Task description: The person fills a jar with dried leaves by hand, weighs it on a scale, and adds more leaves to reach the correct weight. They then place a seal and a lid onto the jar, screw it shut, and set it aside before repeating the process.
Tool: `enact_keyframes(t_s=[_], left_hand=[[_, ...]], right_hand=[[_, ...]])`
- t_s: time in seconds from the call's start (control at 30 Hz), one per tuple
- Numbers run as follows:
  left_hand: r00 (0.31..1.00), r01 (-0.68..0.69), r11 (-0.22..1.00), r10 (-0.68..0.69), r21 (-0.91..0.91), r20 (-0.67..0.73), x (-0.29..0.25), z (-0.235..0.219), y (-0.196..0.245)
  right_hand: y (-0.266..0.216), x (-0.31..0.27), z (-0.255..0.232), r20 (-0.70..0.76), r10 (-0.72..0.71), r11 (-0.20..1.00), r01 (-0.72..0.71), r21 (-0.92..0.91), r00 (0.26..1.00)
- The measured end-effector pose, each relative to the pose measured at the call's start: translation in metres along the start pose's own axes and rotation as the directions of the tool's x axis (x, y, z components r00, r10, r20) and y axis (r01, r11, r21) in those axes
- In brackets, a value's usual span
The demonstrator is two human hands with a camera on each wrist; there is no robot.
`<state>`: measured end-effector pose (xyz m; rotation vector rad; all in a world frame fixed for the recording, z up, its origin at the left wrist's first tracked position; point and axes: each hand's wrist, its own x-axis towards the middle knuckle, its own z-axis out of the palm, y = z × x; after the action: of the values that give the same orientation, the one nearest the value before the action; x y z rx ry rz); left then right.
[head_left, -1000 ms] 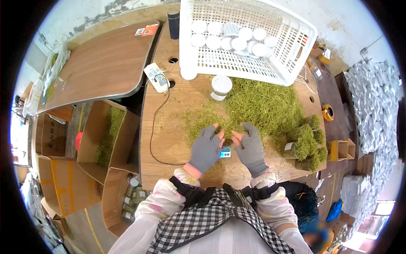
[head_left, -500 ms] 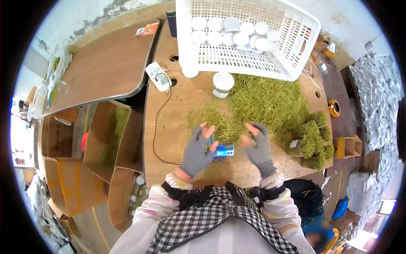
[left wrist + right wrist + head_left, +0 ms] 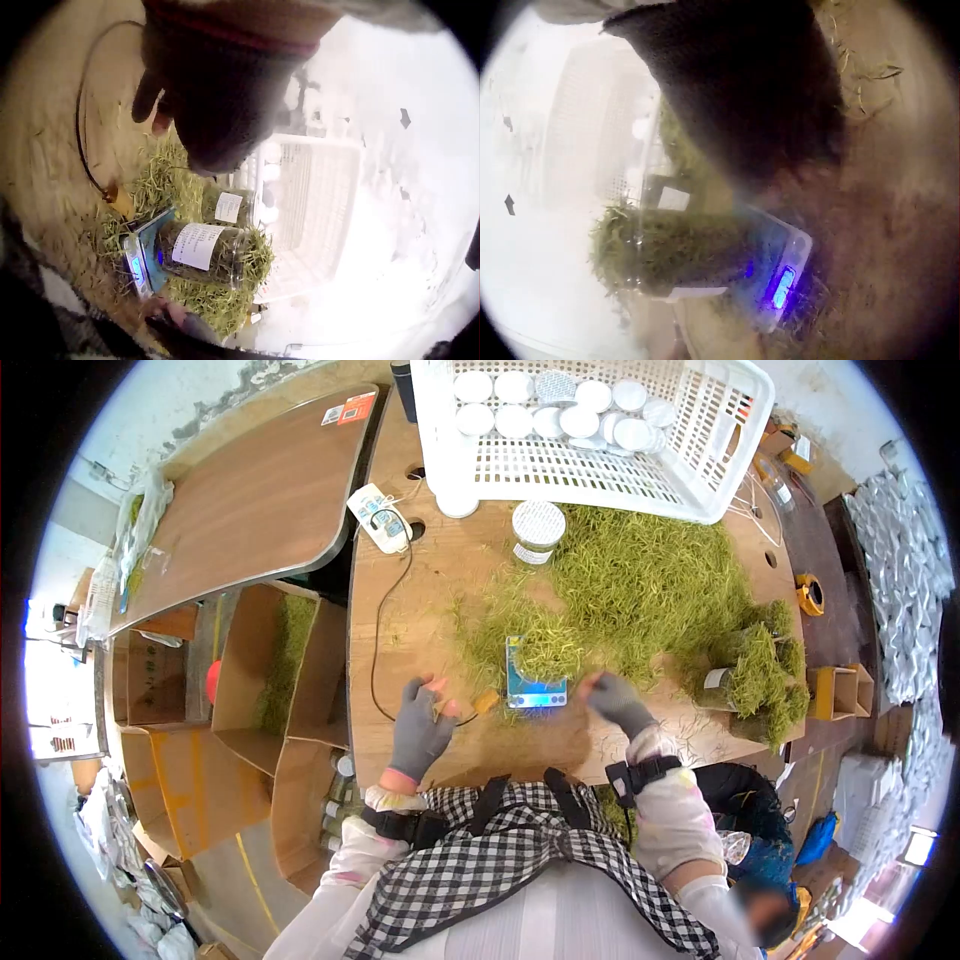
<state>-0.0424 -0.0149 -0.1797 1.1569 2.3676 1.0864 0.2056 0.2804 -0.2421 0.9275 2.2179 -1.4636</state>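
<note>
A clear jar (image 3: 196, 251) with a white label stands on a small digital scale (image 3: 537, 695), heaped over its rim with dried green strands (image 3: 550, 648). The scale's display glows blue. My left hand (image 3: 420, 730), in a grey fingerless glove, is left of the scale, its fingers loosely bent and apart from the jar. On the scale's right side is my right hand (image 3: 620, 702), blurred, with relaxed fingers near its edge. In the right wrist view the dark glove (image 3: 757, 97) hides most of the fingers. Behind the scale stands a lidded jar (image 3: 538, 532).
A large pile of green strands (image 3: 650, 575) covers the table's right middle. Several filled jars (image 3: 765, 675) stand at the right edge. A white basket (image 3: 600, 485) of lidded jars is at the back. A cable (image 3: 378, 650) with a yellow connector (image 3: 487, 702) runs on the left.
Both hands have drawn back from the strands over the jar, the left toward the left and the right toward the right. The scale and heaped jar now show more fully.
</note>
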Motion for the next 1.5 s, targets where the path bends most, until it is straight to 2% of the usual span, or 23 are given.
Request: enact_keyframes(t_s=[0.03, 0.07, 0.1, 0.17, 0.2, 0.23, 0.27, 0.37, 0.47, 0.5, 0.6, 0.67, 0.73, 0.8, 0.87, 0.93, 1.0, 1.03, 1.07, 1.1, 1.2, 1.4, 1.5], left_hand=[[1.000, 0.020, 1.000, -0.020, 0.002, -0.002, 0.000, -0.002, 0.000], [0.999, 0.043, 0.999, -0.043, 0.003, -0.007, -0.002, -0.004, 0.000], [0.999, 0.048, 0.999, -0.048, 0.004, -0.011, -0.004, -0.006, -0.004], [0.992, 0.127, 0.992, -0.126, 0.012, -0.006, -0.007, -0.010, -0.014], [0.992, 0.127, 0.992, -0.127, 0.007, -0.009, -0.006, -0.012, -0.019], [0.987, 0.162, 0.986, -0.162, -0.044, -0.019, -0.006, -0.013, -0.025], [0.980, 0.196, 0.976, -0.199, -0.097, -0.026, -0.005, -0.014, -0.031], [0.994, 0.113, 0.993, -0.112, 0.041, -0.018, 0.013, -0.016, -0.060], [0.997, 0.059, 0.997, -0.061, -0.057, -0.039, 0.052, -0.024, -0.047], [0.997, 0.065, 0.996, -0.068, -0.061, -0.044, 0.067, -0.025, -0.045], [0.994, -0.082, 0.992, 0.088, 0.095, -0.068, 0.111, -0.022, -0.039], [0.982, -0.164, 0.974, 0.176, 0.154, -0.072, 0.138, -0.013, -0.033], [0.991, -0.124, 0.979, 0.130, 0.164, -0.028, 0.160, -0.004, -0.028], [0.997, -0.079, 0.981, 0.078, 0.178, 0.012, 0.180, 0.004, -0.030], [0.976, -0.184, 0.952, 0.207, 0.244, -0.073, 0.196, 0.014, -0.036], [0.967, -0.213, 0.931, 0.244, 0.297, -0.073, 0.212, 0.015, -0.039], [0.954, -0.248, 0.905, 0.290, 0.345, -0.073, 0.229, 0.018, -0.040], [0.952, -0.244, 0.882, 0.296, 0.403, -0.073, 0.238, 0.020, -0.043], [0.951, -0.236, 0.855, 0.302, 0.462, -0.073, 0.246, 0.023, -0.045], [0.951, -0.234, 0.856, 0.300, 0.460, -0.073, 0.254, 0.027, -0.048], [0.958, -0.224, 0.806, 0.286, 0.548, -0.029, 0.272, 0.031, -0.056], [0.958, -0.276, 0.741, 0.260, 0.612, 0.118, 0.297, 0.034, -0.045], [0.948, -0.276, 0.670, 0.308, 0.689, 0.080, 0.312, 0.044, -0.055]], right_hand=[[0.007, 0.011, -0.002, -0.409, -0.074, 0.986, 0.006, -0.165, 0.909], [0.015, 0.018, -0.004, -0.725, -0.204, 0.947, -0.054, -0.316, 0.658], [0.013, 0.014, -0.008, -0.721, -0.208, 0.947, -0.050, -0.319, 0.661], [0.010, 0.004, -0.017, -0.680, -0.097, 0.975, 0.208, 0.083, 0.727], [0.012, 0.001, -0.017, -0.680, -0.099, 0.975, 0.207, 0.078, 0.727], [0.017, -0.005, -0.015, -0.434, 0.048, 0.990, 0.016, 0.142, 0.900], [0.022, -0.012, -0.012, -0.146, 0.210, 0.971, -0.189, 0.148, 0.967], [-0.011, -0.046, 0.010, 0.162, 0.119, 0.961, -0.155, 0.230, 0.980], [-0.005, -0.047, 0.026, 0.217, 0.049, 0.916, -0.131, 0.379, 0.975], [0.005, -0.036, 0.035, 0.262, 0.115, 0.971, -0.163, 0.172, 0.958], [-0.055, -0.050, 0.042, 0.264, -0.066, 0.939, -0.029, 0.342, 0.962], [-0.069, -0.041, 0.056, 0.290, -0.066, 0.961, -0.017, 0.276, 0.955], [-0.065, -0.039, 0.060, 0.316, -0.066, 0.976, -0.004, 0.218, 0.947], [-0.042, -0.045, 0.062, 0.115, -0.207, 0.893, 0.140, 0.427, 0.972], [0.003, -0.054, 0.058, -0.050, 0.048, 0.862, -0.016, 0.507, 0.998], [0.028, -0.070, 0.039, -0.298, 0.198, 0.813, 0.013, 0.582, 0.934], [0.062, -0.074, 0.020, -0.530, 0.136, 0.977, -0.025, 0.210, 0.837], [0.043, -0.074, 0.009, -0.533, 0.139, 0.978, -0.031, 0.206, 0.835], [0.024, -0.073, -0.003, -0.569, 0.022, 0.999, -0.035, -0.012, 0.822], [-0.002, -0.068, -0.014, -0.577, -0.100, 0.973, -0.041, -0.227, 0.811], [-0.045, -0.033, -0.034, -0.489, -0.256, 0.863, -0.031, -0.505, 0.834], [-0.060, 0.030, -0.040, -0.417, -0.241, 0.762, -0.096, -0.641, 0.876], [-0.055, 0.034, -0.044, -0.387, -0.148, 0.757, -0.147, -0.637, 0.910]])
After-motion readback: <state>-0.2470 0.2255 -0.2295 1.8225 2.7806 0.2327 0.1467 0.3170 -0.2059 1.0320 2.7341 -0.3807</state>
